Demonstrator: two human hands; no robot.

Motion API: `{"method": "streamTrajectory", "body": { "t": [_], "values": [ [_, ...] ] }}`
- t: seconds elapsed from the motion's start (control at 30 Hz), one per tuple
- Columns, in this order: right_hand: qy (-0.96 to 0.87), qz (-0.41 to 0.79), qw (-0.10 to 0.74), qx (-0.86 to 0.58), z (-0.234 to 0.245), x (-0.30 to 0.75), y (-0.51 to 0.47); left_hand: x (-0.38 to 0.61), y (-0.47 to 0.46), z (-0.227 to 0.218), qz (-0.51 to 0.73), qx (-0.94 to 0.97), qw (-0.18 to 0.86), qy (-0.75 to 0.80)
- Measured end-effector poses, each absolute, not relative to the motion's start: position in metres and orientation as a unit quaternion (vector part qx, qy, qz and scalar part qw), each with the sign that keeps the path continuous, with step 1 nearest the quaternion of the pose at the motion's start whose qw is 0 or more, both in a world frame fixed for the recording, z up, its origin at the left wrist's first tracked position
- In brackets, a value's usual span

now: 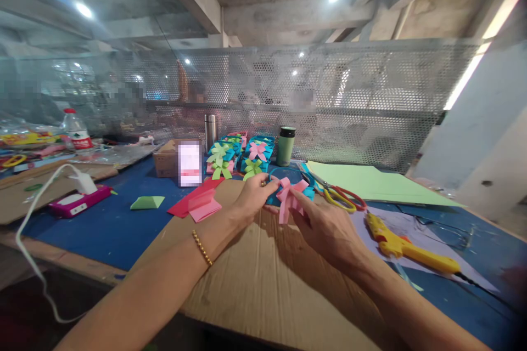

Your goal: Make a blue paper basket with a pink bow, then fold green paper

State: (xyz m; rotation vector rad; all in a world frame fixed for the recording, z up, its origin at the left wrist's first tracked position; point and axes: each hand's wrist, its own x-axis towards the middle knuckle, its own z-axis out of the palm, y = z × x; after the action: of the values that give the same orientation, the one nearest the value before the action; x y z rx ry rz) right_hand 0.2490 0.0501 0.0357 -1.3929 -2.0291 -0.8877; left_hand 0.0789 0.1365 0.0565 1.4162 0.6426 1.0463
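Observation:
My left hand [258, 191] grips the left side of a small blue paper item [308, 195], which has a thin arched strip at its top. On its front sits a pink paper bow [285, 197] with several loose strips. My right hand [319, 218] has its index finger pressed onto the bow, with the other fingers curled in beneath. The thumb and the underside of the bow are partly hidden. Behind my hands stand stacks of similar blue paper items [269, 149] with green and pink bows.
Right of my hands lie yellow-and-red-handled scissors [341, 200], a yellow glue gun [405, 249] and green paper sheets [370, 182]. A green tumbler [285, 148] stands behind. Left are pink paper pieces [206, 208], a lit phone [190, 163] and a magenta power strip [78, 203]. Cardboard [255, 279] covers the front.

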Motion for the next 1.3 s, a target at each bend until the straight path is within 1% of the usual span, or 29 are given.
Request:
{"method": "streamTrajectory", "body": {
  "t": [1.3],
  "values": [
    [-0.745,-0.308,0.236,-0.542,0.0329,0.2488,0.0493,0.0787,0.1369,0.0573,0.448,0.615,0.587,0.277]
  ]
}}
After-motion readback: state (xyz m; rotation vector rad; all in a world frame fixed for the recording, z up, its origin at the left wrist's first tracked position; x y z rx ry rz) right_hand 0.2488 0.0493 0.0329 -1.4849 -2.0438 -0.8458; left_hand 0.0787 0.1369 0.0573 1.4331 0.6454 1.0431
